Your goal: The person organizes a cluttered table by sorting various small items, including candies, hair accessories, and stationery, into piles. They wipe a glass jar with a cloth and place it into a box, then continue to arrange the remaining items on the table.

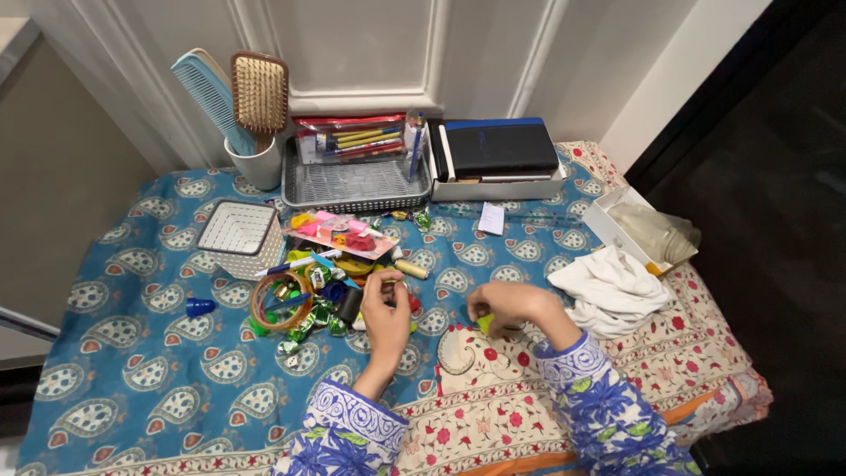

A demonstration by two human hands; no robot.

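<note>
Most of the small clutter (330,282) still lay heaped on the blue patterned cloth (132,353), while the grey mesh tray (352,183) and white basket (236,231) looked mostly empty. The left hand (386,308) reached into the heap, wrist bent, fingers pinching a small item too tiny to identify. The right hand (511,308) rested curled on the cloth, clenched around a yellow-green piece (486,323).

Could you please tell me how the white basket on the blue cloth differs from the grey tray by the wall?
The white basket is small, square and deep; the grey tray is wide, flat and shallow. The basket stands alone and looks empty, while the tray carries a clear pouch of pens propped at its back. The basket sits nearer the pile of small things; the tray is against the wall. Both have perforated mesh sides.
</note>
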